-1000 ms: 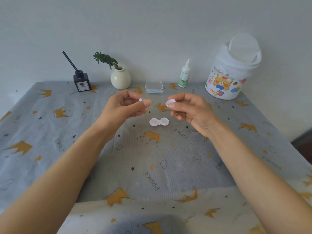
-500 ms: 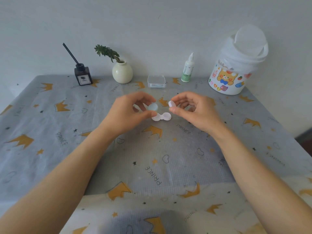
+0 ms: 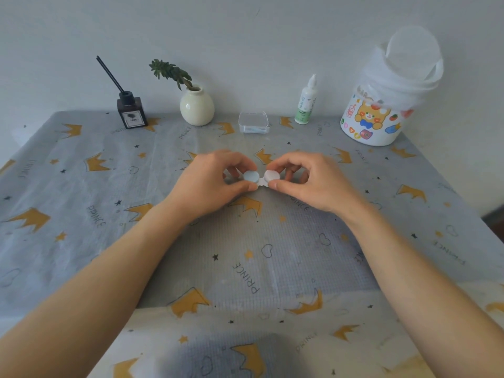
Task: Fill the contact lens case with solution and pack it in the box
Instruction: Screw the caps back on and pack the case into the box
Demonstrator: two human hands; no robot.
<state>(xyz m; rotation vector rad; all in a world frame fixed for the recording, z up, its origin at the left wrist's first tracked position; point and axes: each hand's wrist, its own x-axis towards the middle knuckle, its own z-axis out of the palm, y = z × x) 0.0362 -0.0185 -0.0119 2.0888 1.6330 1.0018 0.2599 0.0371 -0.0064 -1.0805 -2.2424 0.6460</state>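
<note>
Both hands meet at the middle of the tabletop [image 3: 81, 186], fingers curled. Left hand [image 3: 210, 184] pinches a round pale-blue cap [image 3: 251, 176] between thumb and fingertips; right hand [image 3: 308, 184] pinches a round whitish cap [image 3: 272, 175] the same way. Each cap sits over one well of the contact lens case [image 3: 262, 182], a small white plastic piece of which only the narrow bridge between the caps shows; whether the caps are seated or the wells hold liquid cannot be told.

At the back edge a clear, rounded-square plastic box [image 3: 253, 121] stands open-topped with something pale blue lying low inside it. Just to its right stands a slim white solution bottle [image 3: 306, 105] with a green label and a pointed nozzle. Farther right is a white tub [image 3: 381, 110] printed with a cartoon bear, its round translucent lid tilted up. Left of the box stand a glossy cream vase [image 3: 197, 107] holding a green sprig and a dark square diffuser bottle [image 3: 132, 114] with black reeds. A thin grey cloth printed with yellow crowns covers the tabletop.
</note>
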